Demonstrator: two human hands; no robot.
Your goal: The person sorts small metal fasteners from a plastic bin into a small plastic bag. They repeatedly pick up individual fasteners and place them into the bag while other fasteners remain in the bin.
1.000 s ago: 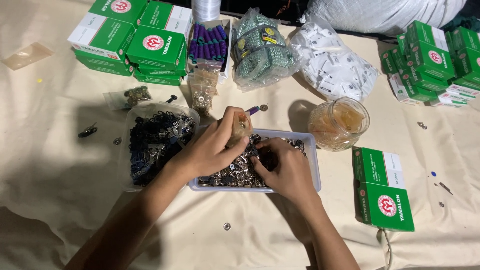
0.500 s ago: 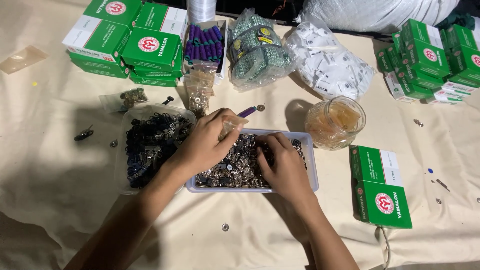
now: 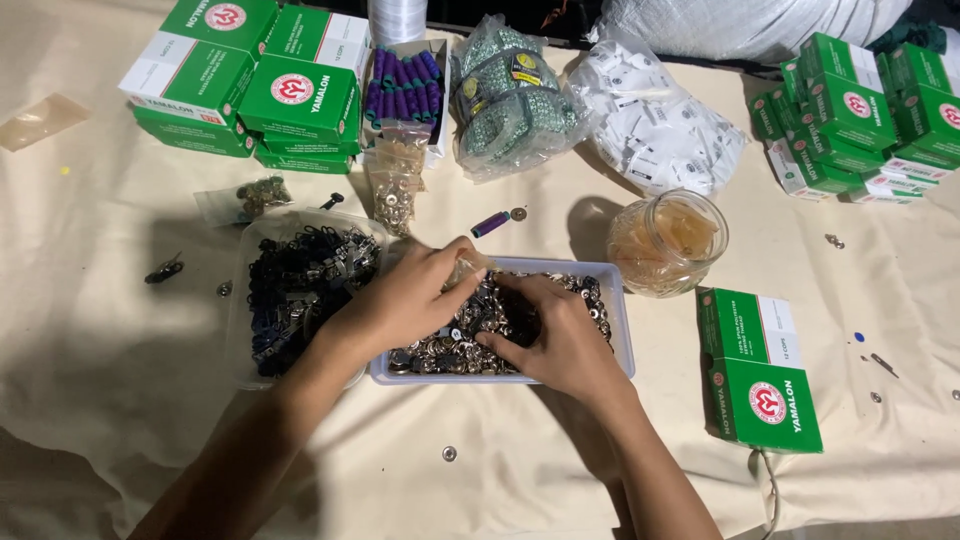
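A shallow white tray (image 3: 618, 310) filled with small metal snap buttons (image 3: 470, 335) is seen at the centre of the cloth-covered table (image 3: 120, 400). Both hands are placed in the tray. The left hand (image 3: 400, 300) is curled, and a small clear plastic bag (image 3: 468, 268) is pinched between thumb and fingers above the tray's rear edge. The right hand (image 3: 550, 335) is laid palm-down on the buttons, fingers bent into the pile; whether a button is gripped cannot be told.

Just left of the tray, touching it, a clear container (image 3: 300, 290) of dark hardware is noted. A glass jar (image 3: 668, 243) is located beyond the tray's right rear corner, and a green box (image 3: 760, 370) lies to its right. Stacked green boxes (image 3: 250, 85) are recorded at the far left, with a box of purple spools (image 3: 402, 85) beside them. One loose button (image 3: 450, 453) rests on the cloth near the tray's front edge.
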